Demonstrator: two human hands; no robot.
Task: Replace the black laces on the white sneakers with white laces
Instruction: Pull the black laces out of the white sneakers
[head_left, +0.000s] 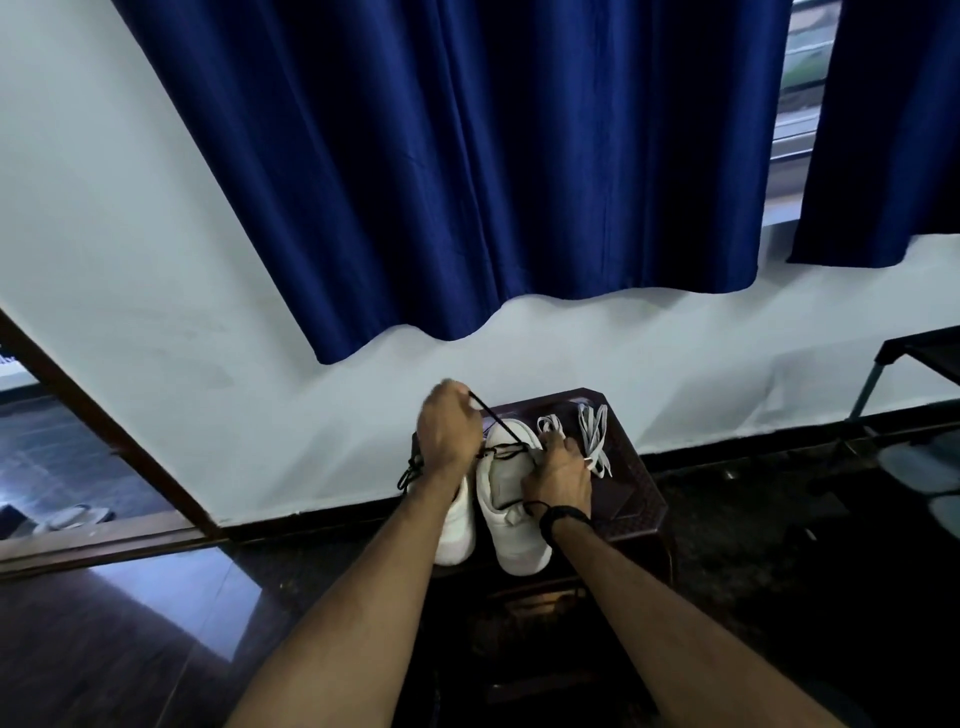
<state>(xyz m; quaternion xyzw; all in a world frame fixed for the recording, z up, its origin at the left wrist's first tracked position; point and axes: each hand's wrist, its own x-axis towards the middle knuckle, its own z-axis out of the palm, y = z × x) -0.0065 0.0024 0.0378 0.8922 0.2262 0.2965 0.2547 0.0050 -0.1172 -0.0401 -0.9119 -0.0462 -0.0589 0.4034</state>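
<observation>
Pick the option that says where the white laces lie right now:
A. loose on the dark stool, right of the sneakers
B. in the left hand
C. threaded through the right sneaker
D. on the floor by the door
A: the white laces lie loose on the dark stool, right of the sneakers, while the left hand pulls a black lace.

A small dark brown table (631, 480) stood by the wall. Two white sneakers sat on it side by side, the left sneaker (460, 525) and the right sneaker (511, 512). White laces (592, 434) lay on the table, just beside the right sneaker.
</observation>
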